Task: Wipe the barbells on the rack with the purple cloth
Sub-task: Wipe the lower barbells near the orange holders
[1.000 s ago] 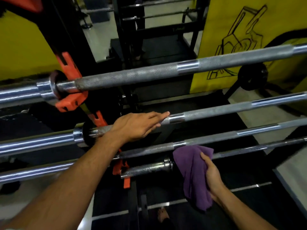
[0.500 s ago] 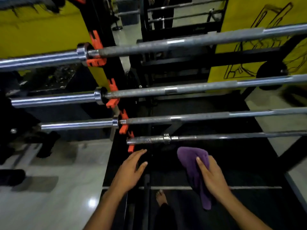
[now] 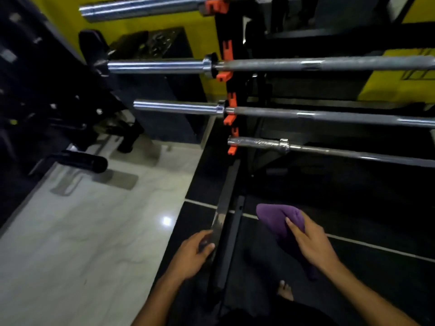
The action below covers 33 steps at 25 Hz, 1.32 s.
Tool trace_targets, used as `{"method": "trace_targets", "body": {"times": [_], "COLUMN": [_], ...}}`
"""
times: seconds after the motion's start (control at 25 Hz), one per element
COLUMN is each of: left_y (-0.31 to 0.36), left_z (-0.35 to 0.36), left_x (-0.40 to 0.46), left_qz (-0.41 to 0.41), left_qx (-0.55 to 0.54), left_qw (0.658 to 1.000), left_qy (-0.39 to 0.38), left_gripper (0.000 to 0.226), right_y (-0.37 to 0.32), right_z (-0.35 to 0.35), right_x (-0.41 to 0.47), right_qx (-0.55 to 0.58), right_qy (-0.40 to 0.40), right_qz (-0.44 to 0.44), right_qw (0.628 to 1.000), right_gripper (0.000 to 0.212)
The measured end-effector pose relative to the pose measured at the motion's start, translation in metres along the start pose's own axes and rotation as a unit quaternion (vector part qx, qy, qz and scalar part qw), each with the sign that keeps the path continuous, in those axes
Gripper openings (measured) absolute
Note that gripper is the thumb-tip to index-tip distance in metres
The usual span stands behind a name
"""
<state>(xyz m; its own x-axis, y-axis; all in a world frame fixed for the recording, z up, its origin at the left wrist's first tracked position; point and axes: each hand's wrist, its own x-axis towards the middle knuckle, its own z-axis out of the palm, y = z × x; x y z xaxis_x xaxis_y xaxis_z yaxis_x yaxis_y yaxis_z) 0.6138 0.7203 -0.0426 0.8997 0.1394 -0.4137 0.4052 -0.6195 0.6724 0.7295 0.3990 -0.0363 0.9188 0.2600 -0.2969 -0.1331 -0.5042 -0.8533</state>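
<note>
Four barbells lie across the rack (image 3: 231,67) ahead of me: the top barbell (image 3: 143,7), the second barbell (image 3: 329,63), the third barbell (image 3: 329,116) and the lowest barbell (image 3: 259,143), all resting in orange hooks (image 3: 227,75). Half a second ago my hands were just under the lowest one; now both have dropped well below it. My right hand (image 3: 310,243) grips the bunched purple cloth (image 3: 274,218), clear of every bar. My left hand (image 3: 191,254) hangs with fingers loosely curled beside the rack's black base rail (image 3: 226,231), holding nothing. My bare foot (image 3: 284,290) shows on the dark mat.
</note>
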Motion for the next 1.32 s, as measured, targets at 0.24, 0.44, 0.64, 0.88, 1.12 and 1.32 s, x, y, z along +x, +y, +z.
{"method": "trace_targets", "body": {"times": [0.24,0.44,0.64,0.88,1.12,1.32], "left_y": [-0.072,-0.175,-0.289,-0.355,-0.349,-0.324], "left_z": [-0.028,-0.054,-0.105,-0.207,-0.252,-0.253], "left_x": [-0.061,-0.126,-0.173,-0.215,-0.165,-0.120], "left_qz": [-0.077,-0.125,-0.120,-0.114,-0.074,-0.015], "left_qx": [-0.014,-0.093,-0.139,-0.110,-0.100,-0.030], "left_qw": [0.996,0.984,0.982,0.986,0.990,0.999], "left_qy": [0.030,0.082,0.039,0.056,0.073,0.014], "left_gripper": [0.042,0.039,0.037,0.026,0.029,0.036], "right_y": [-0.019,-0.060,-0.112,-0.201,-0.235,-0.226], "right_z": [0.089,0.189,0.307,0.388,0.399,0.387], "right_x": [-0.019,-0.037,-0.073,-0.096,-0.076,-0.069], "right_qx": [-0.057,-0.104,-0.102,-0.105,-0.094,-0.055], "right_qy": [-0.075,-0.158,-0.128,-0.128,-0.064,0.016], "right_qz": [-0.011,-0.060,-0.051,-0.082,-0.099,-0.041], "right_qw": [0.995,0.980,0.985,0.983,0.988,0.998], "right_gripper": [0.009,0.020,0.020,0.014,0.019,0.015]}}
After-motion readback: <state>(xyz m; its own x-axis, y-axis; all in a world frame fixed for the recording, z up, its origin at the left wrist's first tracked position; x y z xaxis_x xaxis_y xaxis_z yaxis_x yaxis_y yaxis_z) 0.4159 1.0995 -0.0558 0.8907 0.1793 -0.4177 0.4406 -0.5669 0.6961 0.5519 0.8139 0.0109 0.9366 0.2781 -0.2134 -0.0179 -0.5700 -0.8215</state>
